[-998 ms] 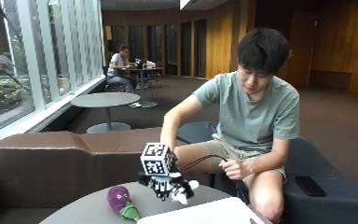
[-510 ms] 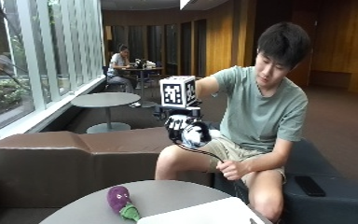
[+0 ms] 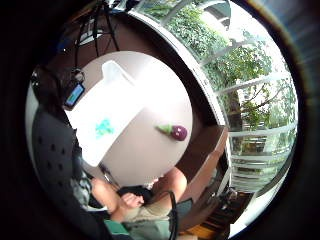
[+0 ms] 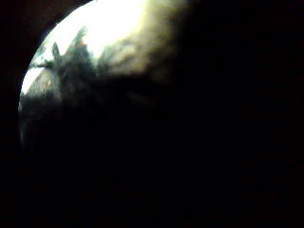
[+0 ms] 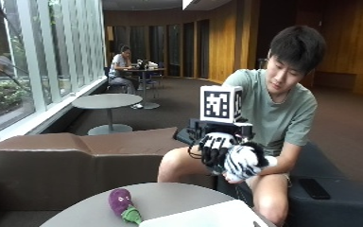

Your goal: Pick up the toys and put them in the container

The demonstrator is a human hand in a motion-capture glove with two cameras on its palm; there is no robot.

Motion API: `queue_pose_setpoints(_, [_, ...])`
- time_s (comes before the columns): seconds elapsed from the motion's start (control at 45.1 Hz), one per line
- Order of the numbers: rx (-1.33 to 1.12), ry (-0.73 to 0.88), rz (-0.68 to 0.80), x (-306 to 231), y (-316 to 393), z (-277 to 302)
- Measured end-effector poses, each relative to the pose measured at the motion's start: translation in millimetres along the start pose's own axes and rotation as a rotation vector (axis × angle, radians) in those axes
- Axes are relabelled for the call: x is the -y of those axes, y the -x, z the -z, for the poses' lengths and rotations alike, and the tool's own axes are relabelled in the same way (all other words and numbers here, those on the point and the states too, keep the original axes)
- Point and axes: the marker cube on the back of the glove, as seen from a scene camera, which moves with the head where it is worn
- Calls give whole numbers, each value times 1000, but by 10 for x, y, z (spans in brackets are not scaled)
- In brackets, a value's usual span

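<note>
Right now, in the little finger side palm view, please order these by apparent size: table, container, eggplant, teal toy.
1. Table
2. Container
3. Eggplant
4. Teal toy
The last two look nearly alike, so their order is unsure.

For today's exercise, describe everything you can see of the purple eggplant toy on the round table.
The eggplant toy is a small plush-looking piece with a rounded purple body, a face on it, and a green stem end. It lies on its side on the round table, stem end toward the white container beside it; whether they touch is unclear. Nothing else touches it. The gloved right hand is raised well above the table, away from it.
</note>
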Motion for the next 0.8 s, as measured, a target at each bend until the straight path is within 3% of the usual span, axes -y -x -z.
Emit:
queue_pose_setpoints(0.067, [16,111,-13,67,80,-217])
queue_pose_setpoints(0.2, [-45,508,37,50,149,-588])
queue_pose_setpoints(0.244, [-92,560,69,-20,118,-661])
queue_pose_setpoints(0.488, [-64,384,72,-138,-236,-279])
queue_pose_setpoints(0.798, [-79,279,-98,-301,-1216,633])
